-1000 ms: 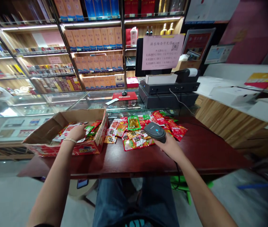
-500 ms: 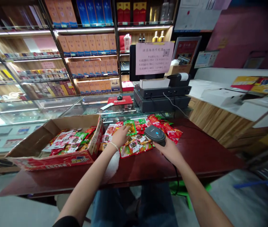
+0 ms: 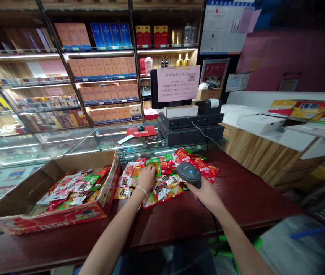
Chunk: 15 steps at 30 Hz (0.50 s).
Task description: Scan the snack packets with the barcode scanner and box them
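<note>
My left hand (image 3: 147, 178), with a pale band at the wrist, rests on the spread of snack packets. Its fingers curl down on a green-edged snack packet (image 3: 156, 163); the fingertips are partly hidden. In my right hand (image 3: 208, 194) is a dark grey barcode scanner (image 3: 189, 173) with a small blue light, held just over the packets. Its cable drops below the wrist past the table edge. Red snack packets (image 3: 201, 164) lie beyond the scanner, and pink-white ones (image 3: 162, 189) are nearer me.
An open cardboard box (image 3: 65, 217) of similar packets stands at the left on the dark red table (image 3: 245, 191). Behind are a glass counter (image 3: 76, 141), a mouse (image 3: 141, 128), a monitor with a pink notice (image 3: 178, 86) and a receipt printer (image 3: 208, 106). Shelves of boxes line the wall.
The view has tilted up and shifted a little, so the table sits lower in the picture. My left hand's fingers have curled further over the packet. The scanner stays in my right hand.
</note>
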Available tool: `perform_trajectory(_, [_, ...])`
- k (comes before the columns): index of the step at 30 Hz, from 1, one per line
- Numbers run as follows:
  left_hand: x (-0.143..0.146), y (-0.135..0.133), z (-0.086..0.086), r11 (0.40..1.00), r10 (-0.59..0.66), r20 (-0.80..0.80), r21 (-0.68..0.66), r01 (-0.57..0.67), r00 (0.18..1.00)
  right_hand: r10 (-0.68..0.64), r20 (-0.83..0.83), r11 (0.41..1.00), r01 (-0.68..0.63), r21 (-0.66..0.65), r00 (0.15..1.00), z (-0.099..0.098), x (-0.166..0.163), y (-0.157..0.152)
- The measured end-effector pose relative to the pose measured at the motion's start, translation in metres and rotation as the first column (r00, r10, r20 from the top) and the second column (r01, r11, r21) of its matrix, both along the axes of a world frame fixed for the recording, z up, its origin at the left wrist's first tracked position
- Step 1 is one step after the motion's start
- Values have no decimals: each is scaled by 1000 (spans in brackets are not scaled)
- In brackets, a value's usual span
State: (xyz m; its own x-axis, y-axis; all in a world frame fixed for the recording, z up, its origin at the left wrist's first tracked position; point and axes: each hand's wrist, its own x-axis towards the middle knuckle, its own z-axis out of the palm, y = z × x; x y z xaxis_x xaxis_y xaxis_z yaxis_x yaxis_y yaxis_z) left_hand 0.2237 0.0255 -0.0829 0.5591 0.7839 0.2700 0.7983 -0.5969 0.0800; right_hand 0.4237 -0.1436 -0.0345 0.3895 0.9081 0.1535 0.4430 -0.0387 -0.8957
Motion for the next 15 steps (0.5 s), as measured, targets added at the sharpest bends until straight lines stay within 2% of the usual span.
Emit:
perform_trajectory(2, [-5, -1, 4, 1000, 11, 73, -3, -11, 997, 5, -6, 1000, -5, 1, 1000, 0, -2, 1])
perform_trajectory(4, [-11, -2, 10, 999, 32, 233, -18, -28, 972, 4, -15, 1000, -4, 8, 1000, -1, -3, 2])
perform_trajectory(6, [-14, -1, 15, 997, 73, 476, -44, -59, 876, 1, -28, 1000, 0, 20, 1000, -2, -4, 3])
perform_trajectory(7, [-15, -1, 18, 995, 99, 607, -69, -72, 788, 0, -36, 1000, 1, 27, 999, -3, -4, 4])
perform_trajectory(9, [-13, 0, 22, 986, 156, 829, -160, -39, 538, -5, -51, 999, 7, 40, 999, -6, -4, 5])
perform_trajectory(11, [-8, -1, 25, 953, 233, 944, -269, 139, 232, -15, -68, 998, 18, 52, 998, -8, -3, 7])
perform_trajectory(13, [-2, -3, 27, 865, 365, 930, -325, 382, -35, -20, -83, 998, 25, 62, 996, -8, -4, 8])
perform_trajectory(15, [5, -7, 29, 760, 505, 845, -338, 555, -176, -15, -95, 997, 22, 70, 995, -7, -4, 8])
